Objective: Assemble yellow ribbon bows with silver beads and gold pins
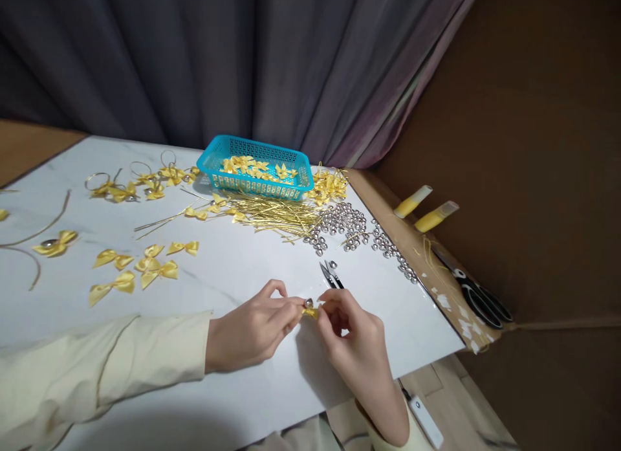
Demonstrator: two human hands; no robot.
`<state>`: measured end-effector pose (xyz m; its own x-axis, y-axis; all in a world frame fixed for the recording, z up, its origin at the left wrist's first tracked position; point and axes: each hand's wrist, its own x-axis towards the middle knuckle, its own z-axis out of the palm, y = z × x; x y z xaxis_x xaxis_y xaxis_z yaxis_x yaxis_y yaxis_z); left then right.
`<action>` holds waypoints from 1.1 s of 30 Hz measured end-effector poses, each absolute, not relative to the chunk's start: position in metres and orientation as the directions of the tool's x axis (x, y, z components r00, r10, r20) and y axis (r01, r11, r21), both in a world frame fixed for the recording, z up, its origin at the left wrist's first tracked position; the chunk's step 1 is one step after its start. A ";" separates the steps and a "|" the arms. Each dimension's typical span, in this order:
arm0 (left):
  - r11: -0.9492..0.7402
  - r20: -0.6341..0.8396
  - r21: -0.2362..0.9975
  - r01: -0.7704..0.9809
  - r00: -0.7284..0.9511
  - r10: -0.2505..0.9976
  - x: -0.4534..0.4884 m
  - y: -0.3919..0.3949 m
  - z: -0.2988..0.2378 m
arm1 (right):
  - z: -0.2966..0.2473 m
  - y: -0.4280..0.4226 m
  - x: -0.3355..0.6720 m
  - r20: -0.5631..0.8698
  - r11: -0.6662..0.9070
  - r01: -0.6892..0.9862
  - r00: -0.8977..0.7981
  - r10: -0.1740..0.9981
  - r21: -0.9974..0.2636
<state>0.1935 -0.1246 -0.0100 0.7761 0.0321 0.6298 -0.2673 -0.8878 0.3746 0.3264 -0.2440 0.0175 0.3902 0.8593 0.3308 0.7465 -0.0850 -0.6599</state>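
Note:
Between my two hands is a small yellow ribbon bow [310,312] with a silver bell [309,303] at its middle. My left hand [259,325] pinches the bow from the left with closed fingers. From the right, my right hand [352,328] is closed on the bow's other side; its fingertips partly cover it. Just beyond the hands lie small thread snips [332,276], with a loose silver bell [332,264] beside their blades.
Behind stands a blue basket [257,193] of yellow bows. Gold wire ties [279,215] and silver bells [342,219] lie before it. Loose bows [158,270] are at left. Black-handled scissors [478,299] and two yellow-filled tubes [436,216] lie beyond the table's right edge.

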 end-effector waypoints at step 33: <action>-0.041 -0.025 0.997 0.066 0.770 0.638 0.202 -0.122 0.001 | 0.009 -0.238 0.311 -0.212 -0.034 -0.348 0.489 0.846 -0.937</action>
